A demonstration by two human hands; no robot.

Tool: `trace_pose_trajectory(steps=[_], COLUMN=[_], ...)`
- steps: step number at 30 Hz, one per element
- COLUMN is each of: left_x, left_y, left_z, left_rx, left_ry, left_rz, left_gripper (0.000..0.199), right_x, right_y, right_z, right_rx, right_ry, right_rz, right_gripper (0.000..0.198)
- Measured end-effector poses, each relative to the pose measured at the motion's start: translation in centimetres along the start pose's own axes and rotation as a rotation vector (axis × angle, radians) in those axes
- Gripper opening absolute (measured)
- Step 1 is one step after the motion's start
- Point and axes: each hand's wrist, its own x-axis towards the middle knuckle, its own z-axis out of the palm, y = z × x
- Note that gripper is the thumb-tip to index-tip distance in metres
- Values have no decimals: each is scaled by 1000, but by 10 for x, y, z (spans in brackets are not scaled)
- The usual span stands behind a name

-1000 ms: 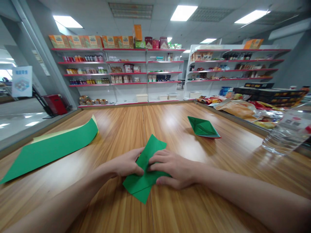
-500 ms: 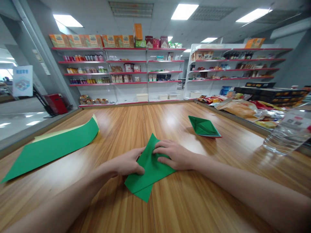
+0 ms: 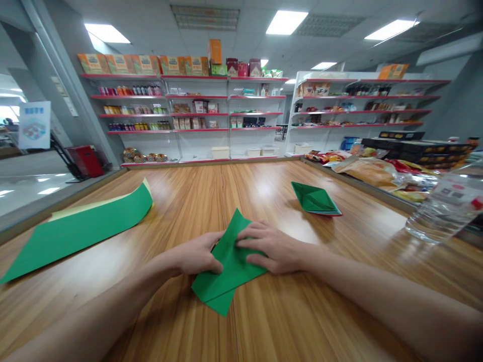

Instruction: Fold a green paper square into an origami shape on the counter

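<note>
A green folded sheet of paper [image 3: 226,264] rests on the wooden table in front of me, creased, with a flap crossing its lower end. My left hand [image 3: 198,254] pinches its left edge, thumb on top and the other fingers partly hidden beneath. On the paper's upper right side lies my right hand [image 3: 269,246], palm down, its bent fingertips pressing the surface and its thumb apart from them. Farther right sits a folded green paper piece [image 3: 317,199] with other colours showing along its lower edge. Left of my hands is a stack of green sheets [image 3: 83,229], its far end curling up over yellowish paper.
A clear plastic bottle [image 3: 437,211] stands on the table's right side. Beyond the right rim are snack bags [image 3: 372,168] and stacked black boxes [image 3: 418,148]. Shelves of goods [image 3: 196,113] line the far wall. The table [image 3: 181,201] has a raised edge.
My right hand has shifted slightly down and left over the paper. The paper's lower end has moved a little left. My left hand keeps its pinch.
</note>
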Motion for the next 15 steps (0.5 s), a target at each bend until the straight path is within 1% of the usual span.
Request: trace_pose_trajectory(steps=[1,3,5,7,8,9,10,13,15], left_x=[0,-1,-2,-2,-2,-2,-2,-2,-2], left_y=[1,2,3,3,3,2,2,1,1], left_z=[0,0,0,0,0,0,0,0,-1], left_rx=[11,34,35,9,-5,-12,-12,29,55], left_ry=[-2,-6,-6,-10,-13,-15,-16,-12,-4], left_rz=[11,19,5,-4,-7,-10,-15,-8,14], left_gripper=[71,70,71,73,73,74,74,74,75], right_x=[0,2,2,1,0,-1,-2,-1,0], right_y=[-3,-3,7,20,24,25,23,9,4], right_z=[0,0,-1,-2,-2,-3,-3,-3,-2], right_rx=[14,21,-8,-50,-63,-71,-75,-56,-42], right_ry=[-18,-25,2,45,50,54,52,17,-3], right_rz=[-55,-81,6,151,186,191,169,26,-18], right_gripper=[36,34,33,33,34,34,34,33,34])
